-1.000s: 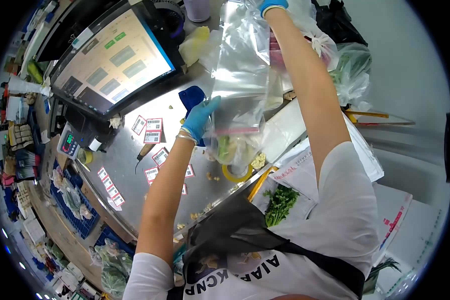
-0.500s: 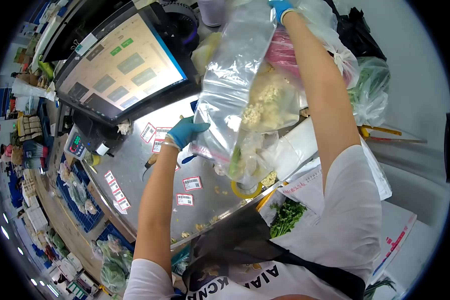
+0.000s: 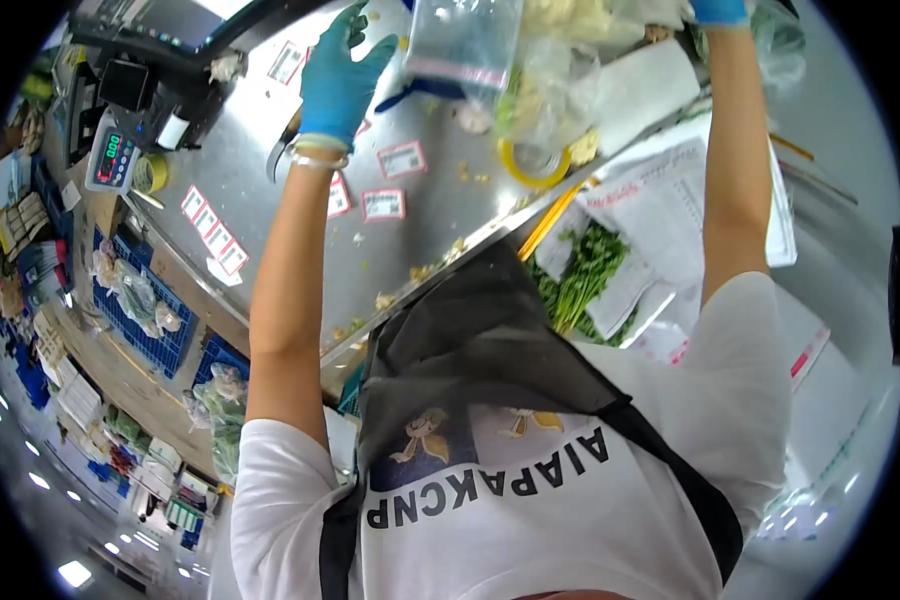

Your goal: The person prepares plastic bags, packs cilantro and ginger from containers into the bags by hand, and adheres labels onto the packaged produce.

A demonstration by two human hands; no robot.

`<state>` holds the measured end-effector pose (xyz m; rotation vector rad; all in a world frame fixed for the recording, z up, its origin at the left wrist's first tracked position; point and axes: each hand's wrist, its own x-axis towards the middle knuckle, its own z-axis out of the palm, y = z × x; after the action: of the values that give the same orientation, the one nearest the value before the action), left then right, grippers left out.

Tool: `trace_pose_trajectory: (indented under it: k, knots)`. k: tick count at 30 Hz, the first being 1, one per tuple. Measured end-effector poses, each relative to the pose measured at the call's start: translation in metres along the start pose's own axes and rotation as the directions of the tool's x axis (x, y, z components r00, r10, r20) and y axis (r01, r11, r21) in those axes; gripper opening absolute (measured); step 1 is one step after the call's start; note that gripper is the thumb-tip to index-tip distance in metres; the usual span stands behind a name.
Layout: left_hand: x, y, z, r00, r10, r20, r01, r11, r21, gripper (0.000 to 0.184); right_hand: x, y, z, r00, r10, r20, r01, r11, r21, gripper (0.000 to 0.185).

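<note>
My left hand (image 3: 340,85), in a blue glove, is raised over the metal table (image 3: 370,265) with thumb and fingers apart and nothing in it. To its right lies a clear flat plastic bag (image 3: 460,40), apart from the hand. Below the bag is a dark blue object (image 3: 420,90). A curved blade (image 3: 278,155) shows beside my left wrist. My right hand (image 3: 720,11), also gloved, is at the top edge near the bagged pale produce (image 3: 580,18); its fingers are out of frame.
Barcode labels (image 3: 401,159) stick to the table, with a yellow tape roll (image 3: 515,172) near its edge. A scale (image 3: 113,158) stands at the left. Leafy greens (image 3: 585,275) lie by white paper (image 3: 660,190). Blue crates (image 3: 160,340) are on the floor.
My left hand has let go of the clear plastic bag, which now lies lower on the table. My right hand has moved right. The camera view has tilted downward.
</note>
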<state>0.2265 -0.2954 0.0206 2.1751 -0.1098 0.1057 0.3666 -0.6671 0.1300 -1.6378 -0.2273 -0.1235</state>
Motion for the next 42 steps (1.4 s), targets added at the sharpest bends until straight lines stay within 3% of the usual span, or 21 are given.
trace_pose_trajectory:
  k: [1,2,5,6,8,9,10,11,12,14,17,20,24,26,28,31,33,37,40,41,42]
  knots:
    - [-0.025,0.010,-0.019,0.995,-0.103,0.009,0.102,0.962,-0.253,0.046,-0.047,0.003,0.005,0.993,0.037,-0.111,-0.043,0.998,-0.046,0.029]
    - [-0.052,0.016,-0.037,0.991,-0.133,0.034,0.136,0.934,-0.329,0.036,-0.098,0.009,0.006,0.971,0.065,-0.231,-0.089,0.991,-0.097,0.031]
    - [-0.151,0.012,-0.066,0.982,-0.177,0.069,0.189,0.931,-0.313,0.031,-0.271,0.062,-0.012,0.837,0.343,-0.426,-0.423,0.900,-0.105,0.018]
    - [-0.189,0.013,-0.074,0.963,-0.244,0.117,0.268,0.916,-0.299,0.028,-0.337,0.073,0.005,0.809,0.380,-0.448,-0.433,0.901,-0.017,0.027]
    - [-0.264,-0.003,-0.082,0.957,-0.130,0.261,0.166,0.978,-0.124,0.025,-0.458,0.092,0.051,0.760,0.426,-0.491,-0.377,0.904,0.199,0.050]
    - [-0.299,-0.009,-0.083,0.937,-0.084,0.340,0.138,0.980,-0.140,0.025,-0.511,0.084,0.078,0.661,0.588,-0.467,-0.563,0.800,0.209,0.063]
    - [-0.330,-0.017,-0.082,0.911,-0.037,0.411,0.109,0.982,-0.154,0.025,-0.569,0.112,0.096,0.606,0.675,-0.420,-0.544,0.738,0.399,0.060]
    - [-0.362,-0.034,-0.077,0.896,0.034,0.442,0.030,0.990,-0.137,0.025,-0.616,0.128,0.121,0.702,0.610,-0.368,-0.677,0.732,-0.077,0.052]
    - [-0.383,-0.044,-0.073,0.875,0.100,0.473,-0.050,0.992,-0.118,0.026,-0.633,0.099,0.162,0.463,0.843,-0.275,-0.683,0.537,0.495,0.045]
    - [-0.400,-0.043,-0.067,0.791,0.224,0.569,-0.210,0.973,-0.092,0.041,-0.678,0.105,0.220,0.316,0.929,-0.191,-0.821,0.369,0.435,0.047]
    - [-0.414,-0.034,-0.046,0.717,0.324,0.617,-0.426,0.905,0.020,0.059,-0.700,0.116,0.275,0.401,0.901,-0.166,-0.841,0.434,0.324,0.040]
    - [-0.411,-0.046,-0.026,0.723,0.321,0.612,-0.454,0.888,0.071,0.057,-0.684,0.157,0.294,0.541,0.833,-0.117,-0.803,0.553,0.221,0.019]
    - [-0.413,-0.058,-0.013,0.774,0.271,0.573,-0.463,0.859,0.219,0.053,-0.613,0.213,0.256,0.327,0.829,-0.454,-0.805,0.496,0.326,0.022]
    - [-0.417,-0.062,-0.007,0.795,0.257,0.549,-0.459,0.846,0.270,0.051,-0.571,0.263,0.225,0.257,0.605,-0.753,-0.849,0.513,0.122,0.030]
    - [-0.422,-0.058,-0.002,0.813,0.241,0.530,-0.465,0.816,0.343,0.050,-0.522,0.263,0.202,0.092,0.655,-0.750,-0.663,0.602,0.445,0.037]
    - [-0.424,-0.061,0.004,0.819,0.257,0.513,-0.494,0.771,0.403,0.047,-0.465,0.306,0.177,0.221,0.766,-0.604,-0.759,0.524,0.387,0.034]
    - [-0.428,-0.059,0.007,0.838,0.261,0.479,-0.487,0.754,0.441,0.044,-0.445,0.307,0.169,0.211,0.776,-0.594,-0.790,0.493,0.364,0.030]
    - [-0.429,-0.061,0.011,0.833,0.287,0.473,-0.516,0.710,0.479,0.039,-0.483,0.280,0.150,0.514,0.589,-0.624,-0.812,0.568,-0.132,0.025]
    - [-0.430,-0.061,0.012,0.835,0.303,0.459,-0.524,0.693,0.496,0.038,-0.530,0.262,0.125,0.742,0.645,-0.184,-0.652,0.631,-0.419,0.032]
    - [-0.432,-0.063,0.012,0.840,0.294,0.455,-0.514,0.700,0.496,0.038,-0.542,0.244,0.126,0.829,0.535,-0.160,-0.551,0.733,-0.399,0.033]
    - [-0.430,-0.063,0.014,0.837,0.287,0.466,-0.510,0.719,0.472,0.038,-0.557,0.227,0.127,0.858,0.489,0.160,-0.328,0.759,-0.562,0.033]
